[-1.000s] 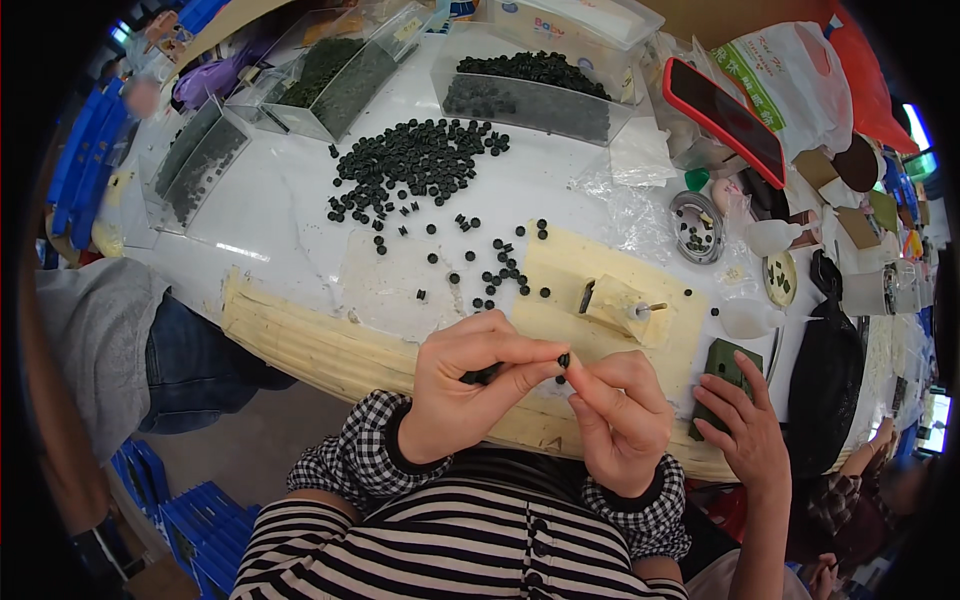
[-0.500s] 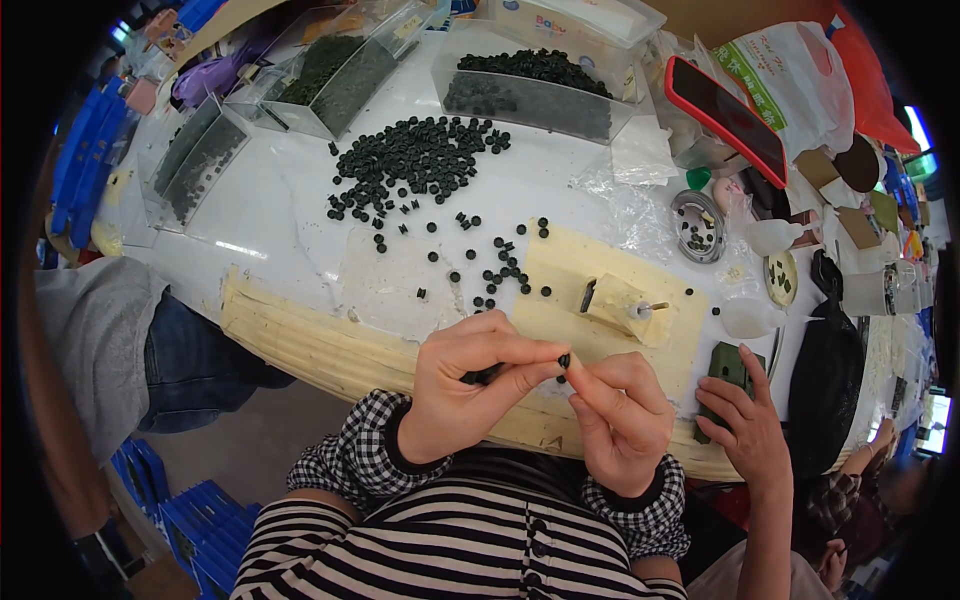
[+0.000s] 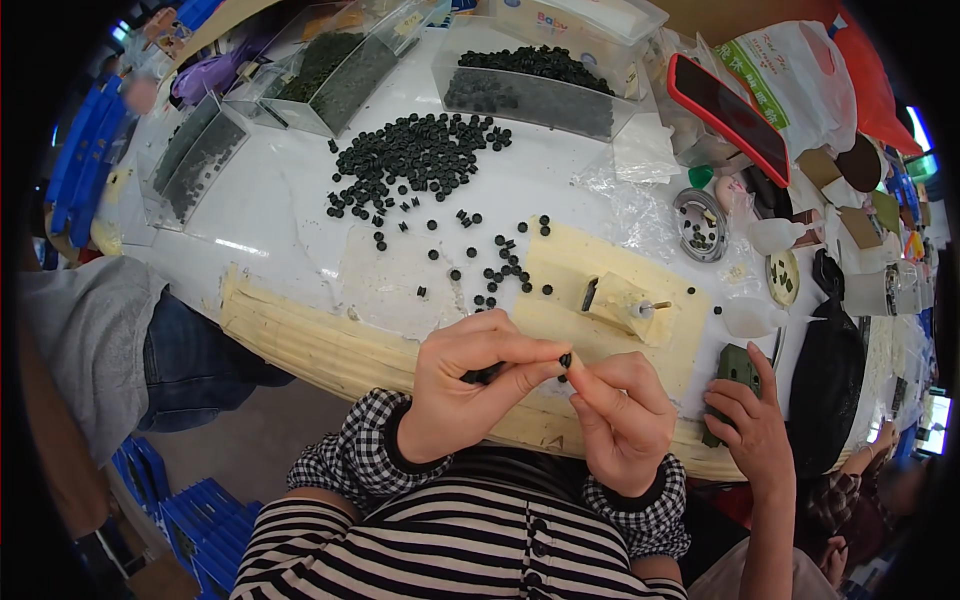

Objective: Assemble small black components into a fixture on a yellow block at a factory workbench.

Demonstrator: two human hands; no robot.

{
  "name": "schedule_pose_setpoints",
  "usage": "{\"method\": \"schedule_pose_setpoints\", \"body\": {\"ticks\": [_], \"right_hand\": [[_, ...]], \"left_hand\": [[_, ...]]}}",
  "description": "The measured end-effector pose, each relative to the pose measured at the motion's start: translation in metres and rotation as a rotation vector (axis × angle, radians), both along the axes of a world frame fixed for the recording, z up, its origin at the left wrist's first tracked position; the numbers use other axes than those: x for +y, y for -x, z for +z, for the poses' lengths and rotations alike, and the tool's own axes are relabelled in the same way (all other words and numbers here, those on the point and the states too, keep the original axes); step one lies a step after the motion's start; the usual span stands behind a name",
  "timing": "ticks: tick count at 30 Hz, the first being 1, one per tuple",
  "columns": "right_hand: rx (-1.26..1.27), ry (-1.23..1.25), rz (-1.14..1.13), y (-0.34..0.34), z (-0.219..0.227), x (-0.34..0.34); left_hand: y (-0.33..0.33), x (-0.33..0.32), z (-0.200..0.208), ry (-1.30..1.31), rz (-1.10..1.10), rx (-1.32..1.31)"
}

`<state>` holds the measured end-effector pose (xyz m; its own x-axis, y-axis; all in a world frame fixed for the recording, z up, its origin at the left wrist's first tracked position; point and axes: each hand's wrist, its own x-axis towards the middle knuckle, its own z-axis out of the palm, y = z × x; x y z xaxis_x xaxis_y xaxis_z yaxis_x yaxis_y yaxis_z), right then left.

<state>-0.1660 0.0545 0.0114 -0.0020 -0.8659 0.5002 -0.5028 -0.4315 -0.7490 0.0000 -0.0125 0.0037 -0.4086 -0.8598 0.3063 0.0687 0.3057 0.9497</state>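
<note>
A small black round part (image 3: 565,361) is pinched between the fingertips of my two hands, just above the table's front edge. Thumb and forefinger of my left hand (image 3: 465,375) close on it from the left. From the right, the pinched fingertips of my right hand (image 3: 625,415) meet it. Something dark (image 3: 484,375) shows inside my curled left fingers; its kind is hidden. Beyond my hands lie several loose black spool-like parts (image 3: 507,268), and farther back a large heap of them (image 3: 410,160). A small yellow-wrapped fixture (image 3: 622,308) with a metal pin stands ahead of my right hand.
Clear bins (image 3: 530,110) of dark parts line the back. A red-cased phone (image 3: 725,115) leans at back right, near a round metal dish (image 3: 700,225). Another person's hand (image 3: 745,425) rests on a green block (image 3: 738,370) at right. A black pouch (image 3: 828,380) lies beyond.
The other person's hand and the green block under it have shifted slightly right. My two hands and the black part have hardly moved.
</note>
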Motion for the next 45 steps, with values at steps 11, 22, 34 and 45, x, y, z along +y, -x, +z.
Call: {"method": "schedule_pose_setpoints", "body": {"ticks": [11,22,34,45], "right_hand": [[-0.007,-0.02,0.002,-0.0001,0.0026,0.0004],[-0.033,-0.029,-0.006,-0.0019,0.0,0.0014],[-0.046,-0.016,-0.042,-0.0031,0.0001,0.0006],[-0.03,-0.002,-0.087,-0.0043,0.0012,0.0008]], "left_hand": [[-0.0003,-0.0001,0.0015,-0.008,-0.006,-0.01],[-0.0004,0.0009,-0.0008,-0.039,0.004,0.003],[0.0007,0.0018,-0.0015,-0.049,0.041,0.017],[-0.0043,0.0022,0.0042,-0.146,0.039,0.011]]}}
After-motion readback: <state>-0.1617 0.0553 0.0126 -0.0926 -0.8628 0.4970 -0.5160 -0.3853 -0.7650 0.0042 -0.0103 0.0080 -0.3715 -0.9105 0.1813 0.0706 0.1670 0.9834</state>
